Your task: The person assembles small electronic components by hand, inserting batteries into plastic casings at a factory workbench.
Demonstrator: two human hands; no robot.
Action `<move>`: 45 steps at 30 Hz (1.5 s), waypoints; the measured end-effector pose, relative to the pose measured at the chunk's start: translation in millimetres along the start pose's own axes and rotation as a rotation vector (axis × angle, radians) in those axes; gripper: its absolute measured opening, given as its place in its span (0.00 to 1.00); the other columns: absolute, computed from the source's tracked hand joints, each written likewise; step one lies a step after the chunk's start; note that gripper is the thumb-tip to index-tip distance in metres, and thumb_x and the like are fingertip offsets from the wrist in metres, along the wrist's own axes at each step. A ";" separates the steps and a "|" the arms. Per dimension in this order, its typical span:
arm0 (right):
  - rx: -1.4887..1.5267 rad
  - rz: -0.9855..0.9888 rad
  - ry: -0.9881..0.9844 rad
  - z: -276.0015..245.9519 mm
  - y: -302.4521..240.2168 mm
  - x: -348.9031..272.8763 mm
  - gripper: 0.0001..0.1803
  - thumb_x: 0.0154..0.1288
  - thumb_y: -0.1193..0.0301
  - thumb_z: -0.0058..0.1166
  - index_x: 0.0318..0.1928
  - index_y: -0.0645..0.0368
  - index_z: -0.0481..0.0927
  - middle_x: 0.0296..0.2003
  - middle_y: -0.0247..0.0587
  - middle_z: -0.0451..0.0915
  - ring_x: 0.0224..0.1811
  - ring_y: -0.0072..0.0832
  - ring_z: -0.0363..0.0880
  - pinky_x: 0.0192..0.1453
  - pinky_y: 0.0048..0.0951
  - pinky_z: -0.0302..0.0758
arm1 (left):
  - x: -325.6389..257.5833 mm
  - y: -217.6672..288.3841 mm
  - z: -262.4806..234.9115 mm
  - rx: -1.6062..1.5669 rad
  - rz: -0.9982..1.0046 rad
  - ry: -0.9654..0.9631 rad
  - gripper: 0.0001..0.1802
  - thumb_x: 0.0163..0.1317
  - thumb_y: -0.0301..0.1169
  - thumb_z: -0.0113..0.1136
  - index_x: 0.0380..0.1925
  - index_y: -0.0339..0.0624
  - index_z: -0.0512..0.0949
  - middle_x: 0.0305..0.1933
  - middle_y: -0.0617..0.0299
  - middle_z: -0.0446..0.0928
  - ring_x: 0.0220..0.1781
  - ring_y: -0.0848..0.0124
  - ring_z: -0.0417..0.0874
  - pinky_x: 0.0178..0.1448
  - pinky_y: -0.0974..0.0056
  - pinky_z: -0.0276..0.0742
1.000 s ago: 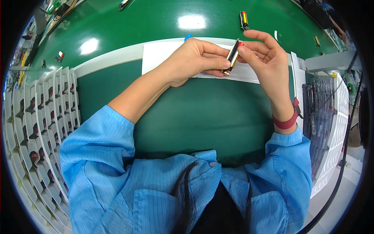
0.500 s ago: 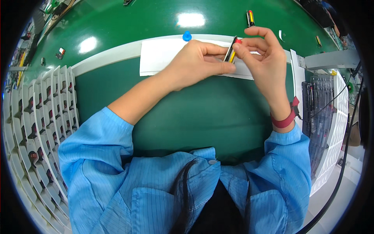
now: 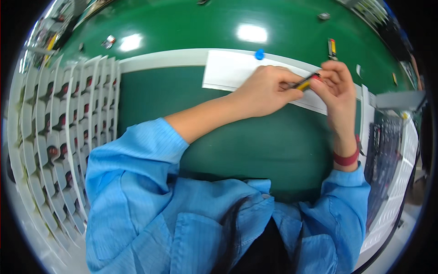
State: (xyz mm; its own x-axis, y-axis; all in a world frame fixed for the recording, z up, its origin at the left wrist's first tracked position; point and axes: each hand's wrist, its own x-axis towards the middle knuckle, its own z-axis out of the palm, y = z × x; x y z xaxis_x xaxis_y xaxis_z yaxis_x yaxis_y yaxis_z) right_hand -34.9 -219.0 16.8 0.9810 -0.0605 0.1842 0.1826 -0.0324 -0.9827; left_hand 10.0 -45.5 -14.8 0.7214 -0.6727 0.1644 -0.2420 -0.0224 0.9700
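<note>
The fingers of the left hand (image 3: 267, 89) and the right hand (image 3: 335, 84) are both pinched shut on one small slim stick-like part (image 3: 305, 82), dark with a yellow band, held between the two hands just above a white sheet (image 3: 228, 71) on the green counter (image 3: 191, 132). The left fingers close over its lower, nearer end and the right fingertips clamp its upper end, where a red tip shows against them. Its long axis runs slantwise, rising from the left fingers up toward the right ones and away from the body. It looks light and rigid, thin enough to roll or slip, so a pinch at each end across its width seems the sound hold. Just beyond the fingers lies a small blue round piece (image 3: 259, 54) on the sheet, and a similar stick part (image 3: 331, 48) farther off. Well to the left of the left fingers stand white slotted trays (image 3: 59, 137); right of the right wrist, with its red band (image 3: 345, 159), sits a dark rack (image 3: 381, 155).
</note>
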 end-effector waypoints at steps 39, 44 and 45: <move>-0.004 0.209 -0.106 2.6 30.8 4.3 0.08 0.60 0.75 0.52 0.40 0.64 0.73 0.29 0.34 0.77 0.30 0.15 0.73 0.32 0.15 0.71 | 21.3 -65.0 -315.2 0.551 -0.232 1.265 0.31 0.42 0.25 0.61 0.52 0.38 0.71 0.47 0.52 0.75 0.44 0.66 0.78 0.43 0.64 0.76; 0.070 0.129 -0.028 -5.6 33.5 9.1 0.08 0.60 0.75 0.51 0.40 0.65 0.73 0.29 0.36 0.78 0.30 0.17 0.74 0.32 0.17 0.71 | 43.0 -63.3 -238.3 0.644 0.010 0.962 0.22 0.46 0.26 0.61 0.46 0.43 0.76 0.57 0.50 0.62 0.50 0.61 0.74 0.48 0.63 0.74; 0.052 0.107 0.007 -10.2 31.3 6.1 0.08 0.60 0.75 0.51 0.40 0.65 0.74 0.30 0.37 0.78 0.30 0.18 0.75 0.32 0.17 0.72 | 37.6 -65.7 -223.4 0.926 0.071 0.897 0.18 0.47 0.30 0.59 0.43 0.44 0.77 0.67 0.45 0.51 0.58 0.53 0.70 0.54 0.60 0.71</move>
State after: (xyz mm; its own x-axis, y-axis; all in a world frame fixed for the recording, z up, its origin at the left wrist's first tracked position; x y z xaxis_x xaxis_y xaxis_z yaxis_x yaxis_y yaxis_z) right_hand -23.8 -230.5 -12.7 0.9946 -0.0679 0.0786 0.0805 0.0262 -0.9964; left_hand 198.0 95.9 -32.3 0.7822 0.0274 0.6224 -0.3946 -0.7513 0.5290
